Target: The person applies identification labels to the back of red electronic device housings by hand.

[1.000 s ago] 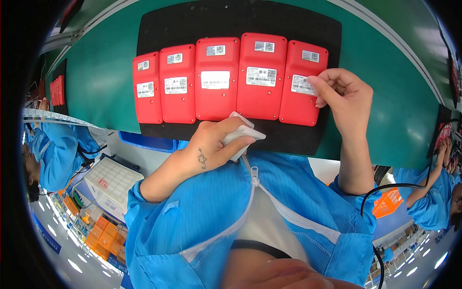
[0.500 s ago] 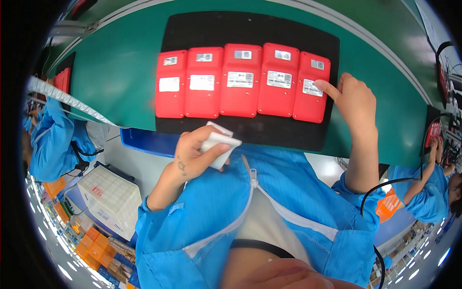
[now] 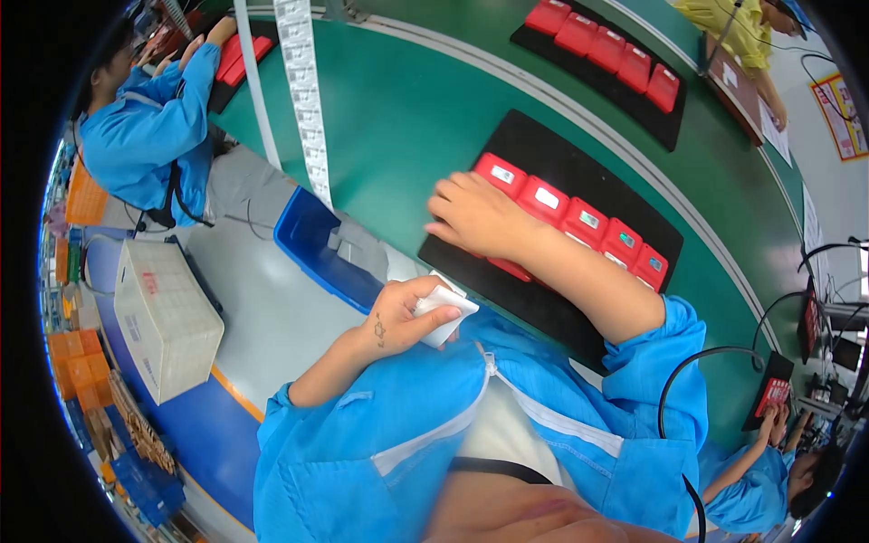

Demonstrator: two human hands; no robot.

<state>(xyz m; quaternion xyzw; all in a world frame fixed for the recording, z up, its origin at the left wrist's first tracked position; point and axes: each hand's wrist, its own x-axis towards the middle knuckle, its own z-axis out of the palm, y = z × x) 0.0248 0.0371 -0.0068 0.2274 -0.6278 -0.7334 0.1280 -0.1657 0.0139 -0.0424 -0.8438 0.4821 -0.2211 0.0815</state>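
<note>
My left hand (image 3: 398, 317) is closed around a folded white sheet (image 3: 450, 310), held low in front of my jacket at the near edge of the mat. My right hand (image 3: 480, 213) reaches left across the black mat (image 3: 579, 330), lying over the leftmost red case (image 3: 500, 174). Its fingers are apart and point left past the case, with nothing seen between them. Several red rectangular cases with white and silvery labels stand side by side on the mat, including a middle one (image 3: 546, 201) and the right end one (image 3: 650, 266). My right forearm hides their near parts.
A strip of silvery labels (image 3: 303, 100) hangs beside a pale post at the left. Below the green table's (image 3: 380, 118) near edge is a blue bin (image 3: 317, 249). More red cases (image 3: 606, 50) lie on another mat across the rail. Co-workers sit left and right; another stands far right.
My view has swung left. The right hand went from the rightmost case's label to the leftmost case. My left hand still grips the white sheet.
</note>
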